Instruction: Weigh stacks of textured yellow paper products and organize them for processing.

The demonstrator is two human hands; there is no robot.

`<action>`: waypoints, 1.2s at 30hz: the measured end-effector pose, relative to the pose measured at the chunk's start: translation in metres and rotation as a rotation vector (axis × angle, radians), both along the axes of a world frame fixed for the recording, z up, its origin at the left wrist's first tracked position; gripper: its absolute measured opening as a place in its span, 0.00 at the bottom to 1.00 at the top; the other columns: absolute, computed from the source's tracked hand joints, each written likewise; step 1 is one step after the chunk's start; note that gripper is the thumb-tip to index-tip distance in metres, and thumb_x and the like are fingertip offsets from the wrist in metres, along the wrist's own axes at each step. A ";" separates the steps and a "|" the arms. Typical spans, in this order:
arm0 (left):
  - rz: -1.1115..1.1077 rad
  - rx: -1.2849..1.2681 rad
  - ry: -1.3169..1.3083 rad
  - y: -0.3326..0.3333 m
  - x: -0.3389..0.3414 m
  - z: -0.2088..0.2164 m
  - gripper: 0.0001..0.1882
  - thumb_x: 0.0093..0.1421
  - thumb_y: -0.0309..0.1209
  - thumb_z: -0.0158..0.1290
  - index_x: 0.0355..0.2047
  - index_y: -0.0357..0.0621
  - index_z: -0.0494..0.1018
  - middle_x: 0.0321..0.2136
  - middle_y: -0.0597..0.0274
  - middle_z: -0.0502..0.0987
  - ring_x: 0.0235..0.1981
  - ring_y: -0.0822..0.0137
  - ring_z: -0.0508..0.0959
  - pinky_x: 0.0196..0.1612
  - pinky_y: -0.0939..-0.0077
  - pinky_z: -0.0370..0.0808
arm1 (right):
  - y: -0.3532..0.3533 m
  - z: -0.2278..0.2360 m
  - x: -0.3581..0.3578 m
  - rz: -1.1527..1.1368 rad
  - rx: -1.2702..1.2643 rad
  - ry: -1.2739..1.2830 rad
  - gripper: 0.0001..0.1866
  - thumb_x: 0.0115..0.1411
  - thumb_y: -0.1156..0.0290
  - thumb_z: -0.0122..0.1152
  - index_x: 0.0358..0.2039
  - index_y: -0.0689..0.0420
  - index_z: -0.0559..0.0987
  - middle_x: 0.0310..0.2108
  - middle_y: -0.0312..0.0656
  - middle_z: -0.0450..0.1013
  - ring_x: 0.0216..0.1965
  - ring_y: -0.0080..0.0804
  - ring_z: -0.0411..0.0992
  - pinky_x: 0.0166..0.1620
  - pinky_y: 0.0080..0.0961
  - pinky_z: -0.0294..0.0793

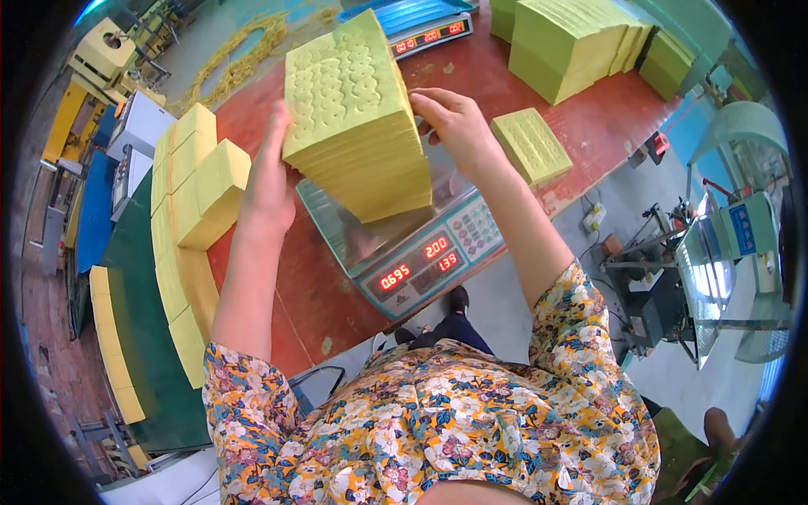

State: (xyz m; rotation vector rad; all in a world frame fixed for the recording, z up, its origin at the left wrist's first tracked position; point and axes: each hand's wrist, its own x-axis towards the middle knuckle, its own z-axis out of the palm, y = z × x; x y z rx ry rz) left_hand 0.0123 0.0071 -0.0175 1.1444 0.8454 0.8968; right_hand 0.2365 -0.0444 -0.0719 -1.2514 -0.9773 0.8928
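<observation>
A tall stack of yellow paper point(358, 160), its top sheet pressed with rows of scalloped marks, sits tilted over the metal pan of a digital scale point(425, 261). Flat along the stack's left side lies my left hand point(271, 172), thumb up, its fingers partly hidden behind the paper. My right hand point(454, 126) has its fingers bent in at the upper right edge, thumb and fingertips against the sheets. Red digits glow on the scale's front panel. A thinner block of the same paper point(532, 146) lies to the right of my right hand.
Large yellow paper stacks point(564, 55) stand at the far right of the red table point(303, 307). A second scale point(431, 38) is at the back. Yellow paper blocks point(181, 202) line a green surface point(135, 337) on the left. Machinery point(673, 269) stands at the right.
</observation>
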 end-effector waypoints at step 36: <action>0.419 0.194 -0.105 -0.155 -0.070 -0.090 0.20 0.71 0.37 0.40 0.52 0.34 0.70 0.48 0.49 0.77 0.47 0.61 0.77 0.51 0.67 0.73 | -0.173 -0.058 -0.005 -0.062 0.086 0.386 0.16 0.70 0.66 0.46 0.46 0.63 0.78 0.42 0.42 0.77 0.45 0.27 0.74 0.50 0.27 0.71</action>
